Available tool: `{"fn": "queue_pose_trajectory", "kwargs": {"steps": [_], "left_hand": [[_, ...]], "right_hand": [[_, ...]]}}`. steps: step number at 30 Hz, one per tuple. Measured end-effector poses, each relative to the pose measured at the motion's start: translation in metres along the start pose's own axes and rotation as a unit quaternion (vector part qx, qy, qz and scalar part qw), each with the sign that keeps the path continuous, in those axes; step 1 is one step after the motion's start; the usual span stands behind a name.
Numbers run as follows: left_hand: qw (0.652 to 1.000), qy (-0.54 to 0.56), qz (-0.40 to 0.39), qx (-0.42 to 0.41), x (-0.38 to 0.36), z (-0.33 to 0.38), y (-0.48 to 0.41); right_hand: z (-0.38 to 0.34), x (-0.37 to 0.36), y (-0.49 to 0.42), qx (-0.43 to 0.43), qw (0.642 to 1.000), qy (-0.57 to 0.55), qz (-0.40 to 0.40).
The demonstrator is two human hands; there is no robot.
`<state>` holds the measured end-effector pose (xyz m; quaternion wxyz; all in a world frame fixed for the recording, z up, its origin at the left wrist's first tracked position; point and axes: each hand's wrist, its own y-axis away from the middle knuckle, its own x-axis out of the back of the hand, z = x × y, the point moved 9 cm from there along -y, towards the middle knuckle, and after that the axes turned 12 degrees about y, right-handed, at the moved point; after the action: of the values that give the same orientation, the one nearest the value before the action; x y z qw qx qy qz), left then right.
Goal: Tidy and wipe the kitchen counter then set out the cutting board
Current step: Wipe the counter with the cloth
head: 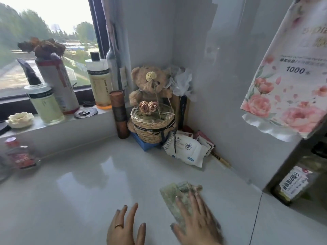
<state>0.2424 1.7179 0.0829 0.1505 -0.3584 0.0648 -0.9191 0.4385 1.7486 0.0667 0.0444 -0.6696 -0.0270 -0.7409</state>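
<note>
Both hands sit lowest in view. Right hand lies flat, fingers spread, pressing a greenish cloth onto the white desk; it pins the cloth rather than clenching it. Left hand is released, fingers splayed, empty, beside the right one, and I can't tell whether it touches the surface.

I judge I'm in the wiping step. No cutting board shows anywhere, so that part is not yet begun.

Beyond the cloth, the far corner is crowded: a white wipes pack lies on the desk, with a woven basket of dried flowers on a blue box behind it, a teddy bear behind that, and a brown tube standing just beside. At far left a small red-labelled bottle is blurred.

My worry is a wide sweep toward the corner: the tall, narrow tube would tip if the cloth catches its base, and the wipes pack would slide into the basket. To the right, a floral bag hangs over the desk edge; a raised elbow could snag it.
</note>
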Motion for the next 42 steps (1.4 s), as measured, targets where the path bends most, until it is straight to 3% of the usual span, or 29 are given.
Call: {"fn": "queue_pose_trajectory", "kwargs": {"steps": [6, 16, 19, 21, 25, 30, 32, 36, 39, 42], "left_hand": [[0.985, 0.146, 0.080, 0.037, 0.040, -0.008, 0.008], [0.986, 0.060, 0.128, 0.091, 0.082, -0.042, 0.029], [0.989, 0.024, 0.120, 0.085, 0.091, -0.050, 0.035], [0.986, 0.024, 0.126, 0.111, 0.094, -0.061, 0.040], [0.980, 0.013, 0.154, 0.125, 0.111, -0.081, 0.044], [0.977, 0.025, 0.167, 0.133, 0.136, -0.099, 0.044], [0.974, 0.025, 0.169, 0.146, 0.141, -0.106, 0.046], [0.970, 0.057, 0.175, 0.159, 0.153, -0.119, 0.046], [0.969, 0.030, 0.183, 0.166, 0.165, -0.128, 0.047], [0.966, 0.020, 0.166, 0.198, 0.173, -0.149, 0.047]], "right_hand": [[-0.003, -0.015, -0.050, 0.010, 0.998, -0.059, 0.007], [-0.077, -0.026, -0.151, 0.020, 0.998, -0.051, -0.037], [-0.115, -0.017, -0.129, 0.052, 0.996, -0.055, -0.040], [-0.154, 0.002, -0.081, 0.127, 0.990, -0.051, 0.038], [-0.222, 0.005, 0.037, 0.241, 0.957, -0.131, 0.097], [-0.230, 0.009, 0.051, 0.286, 0.938, -0.176, 0.085], [-0.222, 0.005, 0.023, 0.268, 0.948, -0.167, 0.037], [-0.193, 0.004, -0.084, 0.134, 0.987, -0.093, 0.002], [-0.172, -0.011, -0.156, 0.045, 0.991, -0.097, -0.080], [-0.191, -0.008, -0.163, 0.011, 0.992, -0.093, -0.088]]}}
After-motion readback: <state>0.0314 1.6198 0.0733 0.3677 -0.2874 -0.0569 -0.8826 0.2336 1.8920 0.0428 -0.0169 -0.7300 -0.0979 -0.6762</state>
